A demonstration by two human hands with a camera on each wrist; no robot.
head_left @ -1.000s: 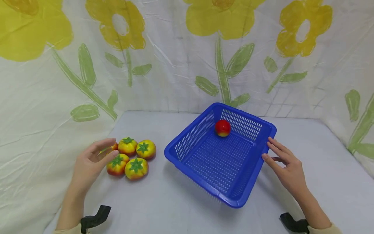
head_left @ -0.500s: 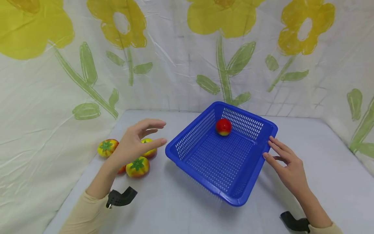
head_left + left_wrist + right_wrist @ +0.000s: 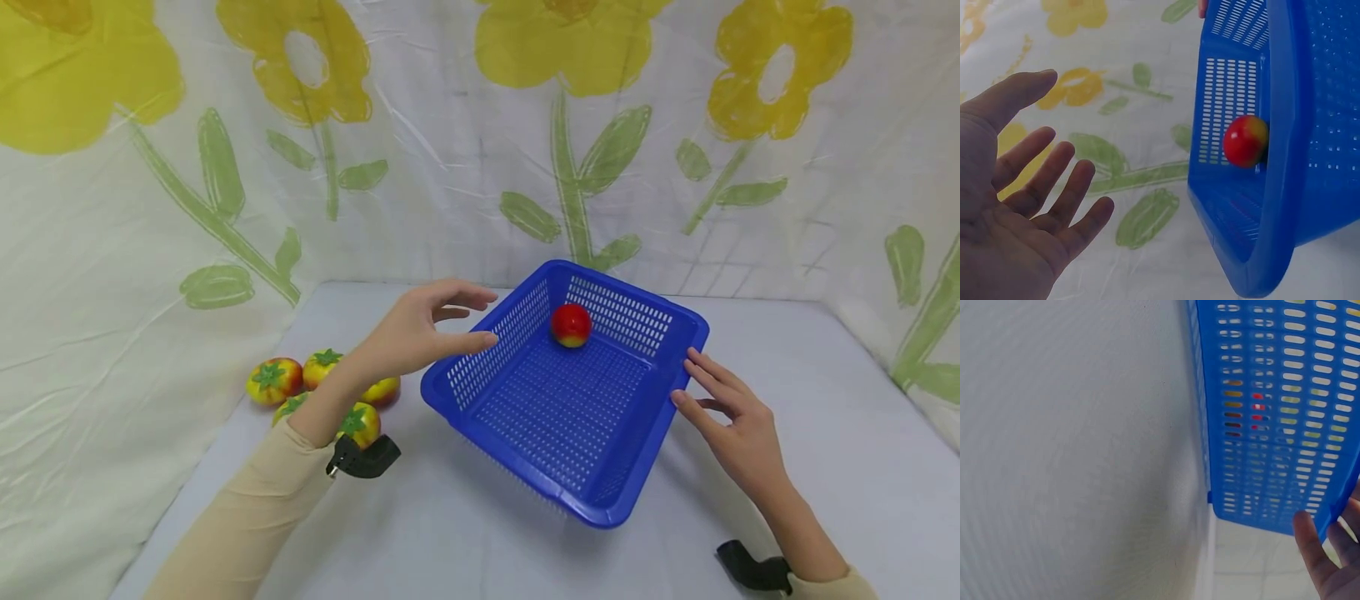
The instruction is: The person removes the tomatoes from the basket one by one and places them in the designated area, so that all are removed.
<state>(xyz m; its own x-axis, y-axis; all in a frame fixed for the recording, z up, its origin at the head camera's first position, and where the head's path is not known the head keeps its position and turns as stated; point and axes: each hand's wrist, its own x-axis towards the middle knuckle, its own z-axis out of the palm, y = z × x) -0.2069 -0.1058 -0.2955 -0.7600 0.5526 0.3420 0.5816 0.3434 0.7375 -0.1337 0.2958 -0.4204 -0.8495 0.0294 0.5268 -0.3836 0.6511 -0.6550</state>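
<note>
My left hand [image 3: 420, 327] reaches over the left rim of a blue plastic basket [image 3: 547, 492], its fingers spread and holding nothing. The left wrist view shows the hand's palm [image 3: 1016, 244] apart from the basket's rim [image 3: 1288, 156]. My right hand [image 3: 738, 429] holds the basket's right rim between thumb and fingertips; in the right wrist view the thumb [image 3: 1310, 544] lies against the perforated outer wall. Inside, near the back left corner, sits a round red fruit with a yellow underside [image 3: 572, 325]. Several yellow-red persimmon-like fruits [image 3: 274, 381] with green leafy tops lie on the left, partly hidden by my left arm.
A white cloth covers the table [image 3: 465, 533]. Behind it hangs a white curtain [image 3: 435, 200] printed with yellow flowers and green leaves. Black straps [image 3: 363, 457] circle both wrists.
My left hand has moved right from above the fruits to the basket's left rim, carrying nothing. The right hand, the basket and the red fruit have stayed in place.
</note>
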